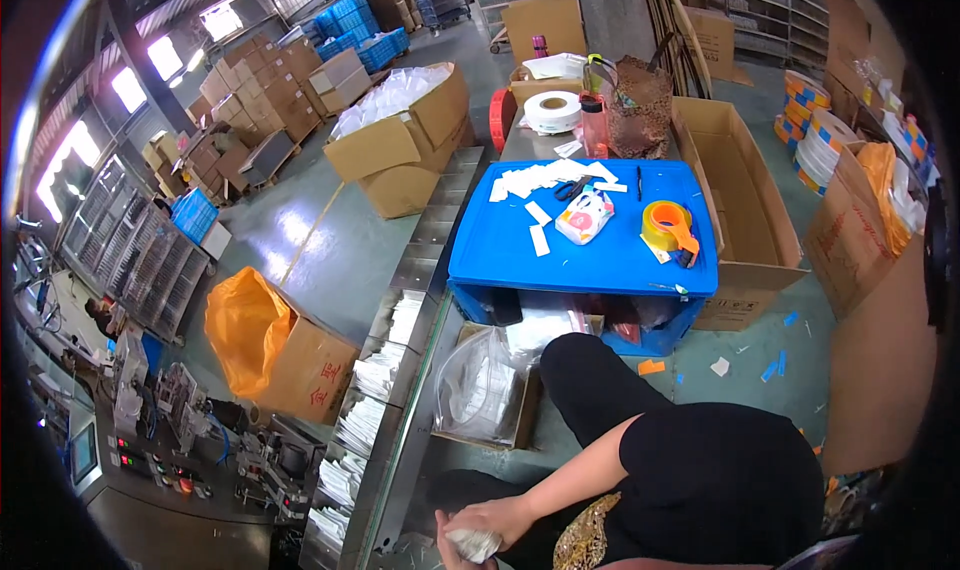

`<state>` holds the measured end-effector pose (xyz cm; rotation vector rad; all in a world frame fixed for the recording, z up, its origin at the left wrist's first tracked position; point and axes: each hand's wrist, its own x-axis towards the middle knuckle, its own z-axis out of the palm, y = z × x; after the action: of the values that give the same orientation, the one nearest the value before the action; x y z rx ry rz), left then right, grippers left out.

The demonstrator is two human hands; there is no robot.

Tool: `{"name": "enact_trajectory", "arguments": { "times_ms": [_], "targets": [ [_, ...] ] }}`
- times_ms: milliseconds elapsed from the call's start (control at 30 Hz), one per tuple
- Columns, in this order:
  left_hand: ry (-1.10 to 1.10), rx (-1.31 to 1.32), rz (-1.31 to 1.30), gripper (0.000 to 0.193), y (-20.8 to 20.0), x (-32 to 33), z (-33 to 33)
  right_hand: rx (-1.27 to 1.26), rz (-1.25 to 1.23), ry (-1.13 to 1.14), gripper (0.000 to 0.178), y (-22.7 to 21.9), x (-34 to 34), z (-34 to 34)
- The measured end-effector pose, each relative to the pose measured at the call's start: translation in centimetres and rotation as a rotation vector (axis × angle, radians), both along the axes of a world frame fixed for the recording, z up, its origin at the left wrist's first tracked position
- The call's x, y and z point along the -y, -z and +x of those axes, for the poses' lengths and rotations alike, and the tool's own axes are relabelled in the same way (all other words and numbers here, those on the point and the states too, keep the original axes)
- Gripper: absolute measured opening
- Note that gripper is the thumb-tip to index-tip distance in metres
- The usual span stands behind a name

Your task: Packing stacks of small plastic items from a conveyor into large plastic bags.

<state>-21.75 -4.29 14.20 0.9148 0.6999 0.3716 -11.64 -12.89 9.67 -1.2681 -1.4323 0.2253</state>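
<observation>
At the bottom edge, a small bundle of white strips is held between my hands. My right hand reaches in from the right and closes over the bundle's far and right sides. My left hand is partly cut off by the frame; its visible fingers curl against the bundle's left side. Just left of my hands runs a metal channel with compartments, filled with several stacks of similar white pieces. An open carton with clear plastic bags stands on the floor beyond my hands.
A blue table-like crate ahead carries white slips, scissors, a tissue pack and a tape dispenser. Left stands a carton with an orange liner, near machinery. A tall open carton stands right.
</observation>
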Motion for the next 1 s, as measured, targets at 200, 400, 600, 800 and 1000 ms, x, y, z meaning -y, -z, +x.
{"name": "enact_trajectory", "arguments": {
  "times_ms": [200, 400, 600, 800, 1000],
  "targets": [
    [0.225, 0.288, -0.230, 0.051, 0.0, -2.2, 3.5, -0.169, -0.212, 0.039, 0.087, -0.9, 1.2, 3.6],
    [0.501, -0.081, 0.472, 0.048, 2.1, -4.0, 14.3, -0.269, -0.117, 0.407, 0.084, -3.1, 4.9, 9.6],
    [0.811, -0.308, 1.080, 0.039, 13.2, -6.8, 19.8, -0.397, -0.228, 0.495, 0.078, -3.0, 6.4, 10.2],
    [0.388, -0.328, 1.376, 0.037, 12.0, -7.0, 21.8, -0.598, -0.278, 0.490, 0.079, -3.0, 4.6, 12.5],
    [0.686, -0.679, 1.283, 0.038, 12.3, -8.3, 23.2, -0.470, -0.243, 0.499, 0.082, -1.9, 0.7, 16.3]
  ]
}}
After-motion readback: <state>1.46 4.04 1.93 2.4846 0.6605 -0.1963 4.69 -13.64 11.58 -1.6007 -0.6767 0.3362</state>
